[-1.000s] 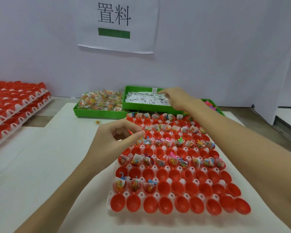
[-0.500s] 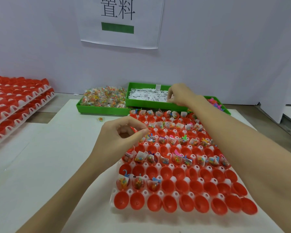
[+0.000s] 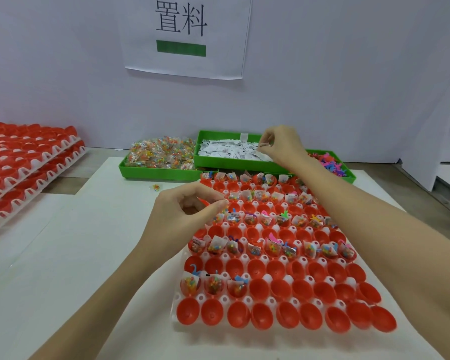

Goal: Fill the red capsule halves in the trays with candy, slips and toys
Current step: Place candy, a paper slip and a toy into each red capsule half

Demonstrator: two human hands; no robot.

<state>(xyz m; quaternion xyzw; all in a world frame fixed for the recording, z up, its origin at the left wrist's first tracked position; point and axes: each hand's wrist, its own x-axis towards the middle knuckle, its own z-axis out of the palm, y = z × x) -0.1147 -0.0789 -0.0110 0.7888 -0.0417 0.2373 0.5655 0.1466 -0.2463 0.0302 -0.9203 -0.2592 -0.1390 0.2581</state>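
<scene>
The white tray (image 3: 190,258) of red capsule halves (image 3: 261,314) lies on the counter (image 3: 63,255) with its long axis running away from the camera, cups opening upward; alternate rows hold candy packets, slips and toys. The left hand (image 3: 186,216) hovers over the tray's far left corner, thumb and fingers curled together, pinching a small pink toy (image 3: 202,200). The right hand (image 3: 278,148) pinches a paper slip (image 3: 262,145) over the green bin of slips (image 3: 224,162). The wall sign (image 3: 186,35) reads "置料".
</scene>
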